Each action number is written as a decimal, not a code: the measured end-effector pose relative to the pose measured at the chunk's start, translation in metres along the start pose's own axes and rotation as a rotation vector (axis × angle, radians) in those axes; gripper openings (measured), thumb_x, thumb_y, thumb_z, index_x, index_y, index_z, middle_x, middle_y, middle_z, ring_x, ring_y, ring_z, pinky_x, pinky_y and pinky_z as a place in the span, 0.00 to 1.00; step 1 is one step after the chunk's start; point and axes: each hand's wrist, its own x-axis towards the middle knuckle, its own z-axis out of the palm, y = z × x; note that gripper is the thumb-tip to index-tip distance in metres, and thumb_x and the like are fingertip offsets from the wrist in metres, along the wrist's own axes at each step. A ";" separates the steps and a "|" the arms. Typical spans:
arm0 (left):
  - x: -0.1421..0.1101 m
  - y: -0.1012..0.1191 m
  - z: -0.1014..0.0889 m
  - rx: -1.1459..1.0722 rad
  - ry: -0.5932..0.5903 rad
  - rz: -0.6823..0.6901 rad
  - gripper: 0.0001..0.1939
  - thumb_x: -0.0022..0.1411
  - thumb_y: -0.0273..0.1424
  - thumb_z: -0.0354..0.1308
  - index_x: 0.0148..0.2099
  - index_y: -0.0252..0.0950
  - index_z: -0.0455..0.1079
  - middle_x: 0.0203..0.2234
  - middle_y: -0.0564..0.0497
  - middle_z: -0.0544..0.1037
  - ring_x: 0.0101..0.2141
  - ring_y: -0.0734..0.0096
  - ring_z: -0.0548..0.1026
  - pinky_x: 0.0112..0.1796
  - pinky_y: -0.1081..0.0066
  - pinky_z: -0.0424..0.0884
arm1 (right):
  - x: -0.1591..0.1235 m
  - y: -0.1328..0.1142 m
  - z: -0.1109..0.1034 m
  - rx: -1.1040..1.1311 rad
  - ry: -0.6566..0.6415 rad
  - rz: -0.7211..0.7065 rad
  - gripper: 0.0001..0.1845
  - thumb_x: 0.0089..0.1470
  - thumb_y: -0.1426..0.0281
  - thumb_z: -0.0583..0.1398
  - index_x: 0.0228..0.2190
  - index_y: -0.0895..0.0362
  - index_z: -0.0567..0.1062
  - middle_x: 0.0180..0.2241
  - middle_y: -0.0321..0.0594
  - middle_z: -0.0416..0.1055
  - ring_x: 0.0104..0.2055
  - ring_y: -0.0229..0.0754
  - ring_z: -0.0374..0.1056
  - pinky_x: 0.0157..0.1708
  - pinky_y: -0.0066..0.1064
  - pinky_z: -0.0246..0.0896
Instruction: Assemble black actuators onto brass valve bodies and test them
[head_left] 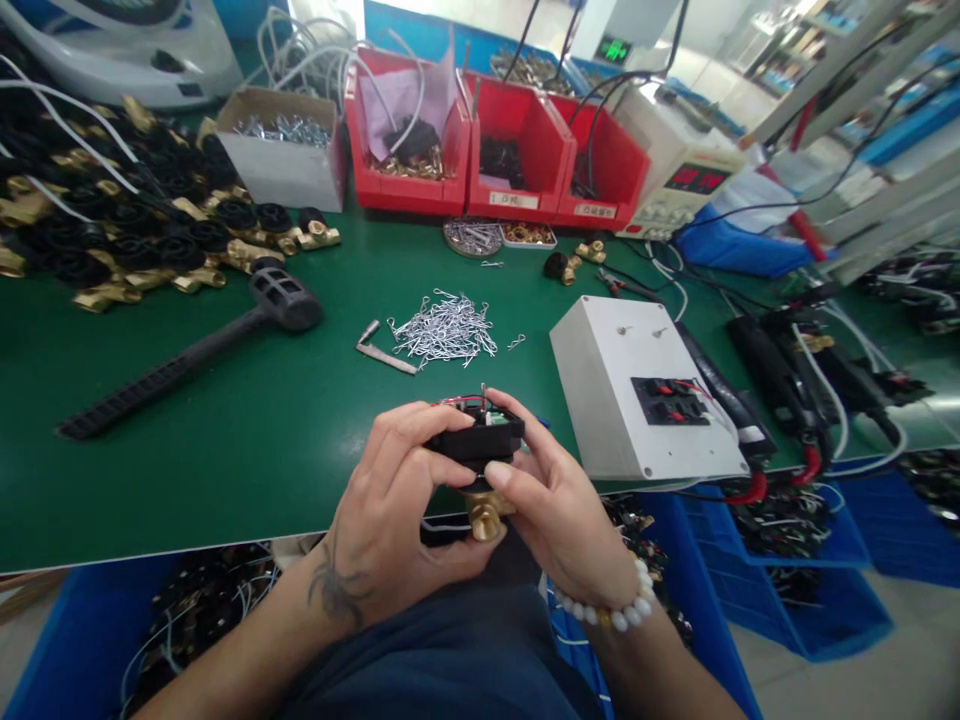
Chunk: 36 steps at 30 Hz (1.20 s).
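Observation:
Between both hands, at the table's front edge, is a valve with a brass body below and a black housing on top. Red wires and a bit of green circuit board show in the housing's open top. My left hand wraps round its left side, fingers on the housing and thumb by the brass port. On the other side my right hand grips it, thumb pressed just under the housing. A pile of metal R-clips lies beyond the hands, beside a small flat metal tool.
A black mallet and many brass-and-black valves lie left. A grey switch box stands right, with pliers behind it. Red bins, a carton of screws and a power supply line the back.

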 end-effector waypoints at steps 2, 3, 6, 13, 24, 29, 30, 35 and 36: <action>-0.002 -0.002 -0.001 0.001 0.002 -0.006 0.19 0.52 0.27 0.66 0.43 0.39 0.62 0.47 0.44 0.72 0.52 0.58 0.71 0.52 0.57 0.74 | 0.001 0.002 0.002 0.007 0.018 0.004 0.40 0.49 0.67 0.70 0.59 0.51 0.59 0.50 0.43 0.74 0.51 0.44 0.73 0.54 0.37 0.70; -0.004 -0.003 -0.001 0.001 0.001 -0.011 0.19 0.52 0.27 0.67 0.43 0.39 0.62 0.48 0.44 0.72 0.52 0.59 0.71 0.52 0.58 0.73 | 0.002 0.002 0.003 0.011 0.022 0.005 0.39 0.49 0.67 0.70 0.58 0.51 0.60 0.50 0.42 0.74 0.52 0.45 0.73 0.56 0.38 0.69; -0.011 -0.006 -0.004 -0.053 -0.019 -0.071 0.21 0.52 0.30 0.69 0.46 0.38 0.64 0.51 0.44 0.72 0.54 0.59 0.70 0.56 0.60 0.70 | 0.005 0.005 0.005 0.021 0.026 0.008 0.39 0.50 0.66 0.70 0.58 0.50 0.59 0.51 0.43 0.74 0.54 0.46 0.72 0.59 0.42 0.66; -0.010 -0.011 -0.001 -0.958 -0.028 -0.918 0.27 0.65 0.47 0.58 0.60 0.36 0.65 0.57 0.40 0.72 0.59 0.50 0.69 0.59 0.54 0.66 | 0.004 -0.003 0.005 -0.238 -0.082 -0.059 0.44 0.53 0.58 0.67 0.63 0.52 0.54 0.53 0.46 0.73 0.55 0.46 0.71 0.57 0.39 0.68; 0.003 -0.004 -0.003 -1.315 0.051 -1.079 0.29 0.57 0.48 0.66 0.53 0.33 0.71 0.39 0.46 0.81 0.34 0.65 0.81 0.34 0.72 0.78 | 0.057 -0.156 -0.095 -1.338 0.521 -0.275 0.15 0.48 0.76 0.67 0.40 0.59 0.80 0.39 0.44 0.78 0.41 0.41 0.72 0.49 0.36 0.64; 0.004 0.002 -0.011 -1.286 0.063 -1.047 0.30 0.55 0.49 0.67 0.52 0.33 0.72 0.38 0.45 0.81 0.34 0.66 0.81 0.34 0.73 0.77 | 0.077 -0.146 -0.117 -1.238 0.536 -0.251 0.09 0.48 0.73 0.66 0.35 0.61 0.79 0.32 0.41 0.77 0.30 0.35 0.67 0.34 0.29 0.60; 0.005 0.003 -0.012 -1.281 0.068 -1.038 0.30 0.56 0.49 0.67 0.53 0.34 0.72 0.39 0.46 0.81 0.34 0.65 0.81 0.34 0.74 0.77 | 0.078 -0.143 -0.118 -1.231 0.558 -0.274 0.08 0.48 0.72 0.66 0.34 0.61 0.79 0.30 0.40 0.76 0.29 0.34 0.66 0.33 0.28 0.59; 0.004 0.009 -0.009 -1.258 0.063 -0.988 0.29 0.57 0.48 0.66 0.53 0.33 0.72 0.42 0.43 0.81 0.40 0.60 0.81 0.37 0.72 0.76 | 0.080 -0.138 -0.118 -1.228 0.592 -0.334 0.06 0.47 0.69 0.65 0.30 0.59 0.77 0.27 0.37 0.73 0.27 0.34 0.63 0.32 0.28 0.58; 0.004 0.010 -0.008 -1.267 0.053 -0.981 0.29 0.58 0.48 0.65 0.53 0.32 0.71 0.42 0.42 0.81 0.41 0.59 0.81 0.38 0.71 0.77 | 0.080 -0.138 -0.117 -1.231 0.595 -0.341 0.06 0.48 0.68 0.65 0.30 0.58 0.77 0.26 0.36 0.72 0.26 0.34 0.62 0.31 0.28 0.58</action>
